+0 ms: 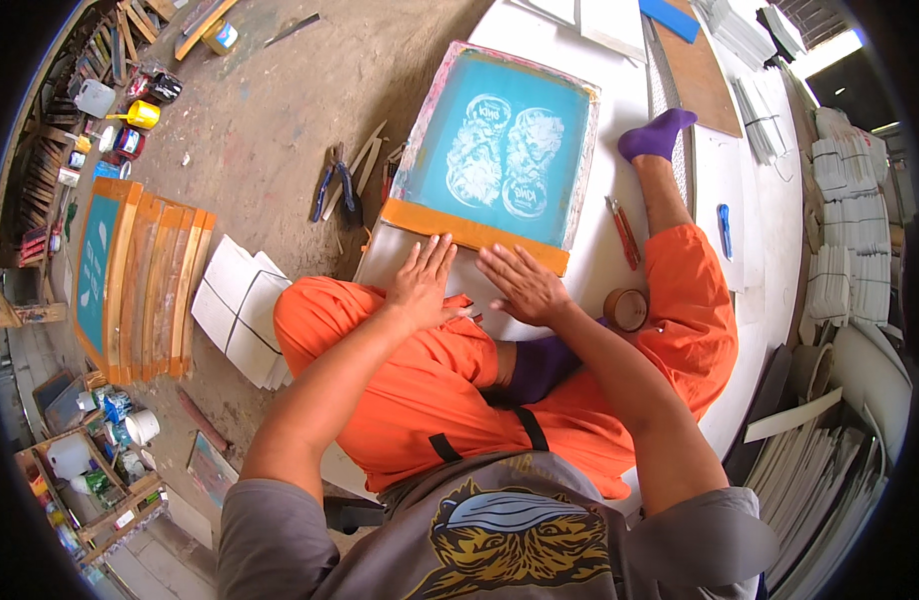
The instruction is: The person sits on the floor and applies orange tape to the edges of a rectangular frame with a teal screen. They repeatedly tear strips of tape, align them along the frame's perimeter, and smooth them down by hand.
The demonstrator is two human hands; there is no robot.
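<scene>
- The step in hand looks like pressing down the brown tape (pixel 475 237) that lines the near edge of the screen frame (pixel 525 100), just ahead of the fingers.
- Left hand (pixel 420 280): fingers straight, close together, thumb apart, tips at the tape's near edge; nothing is gripped.
- Right hand (pixel 528 285): fingers extended flat and a little spread, tips by the same edge, to the right of the left fingers; it holds nothing either. How hard either hand presses, I cannot tell.
- The frame lies flat on the white table (pixel 602 180), its teal mesh stretching away beyond both hands' fingers; no tape shows along its far and side edges.
- The next move seems to call for flat fingers run outward along the strip, folding any overhang under the wood without lifting the frame.
- After that, a fresh length would need the tape roll (pixel 627 310), to the right of the right fingers, and perhaps the red cutter (pixel 624 232), ahead and right of them.
</scene>
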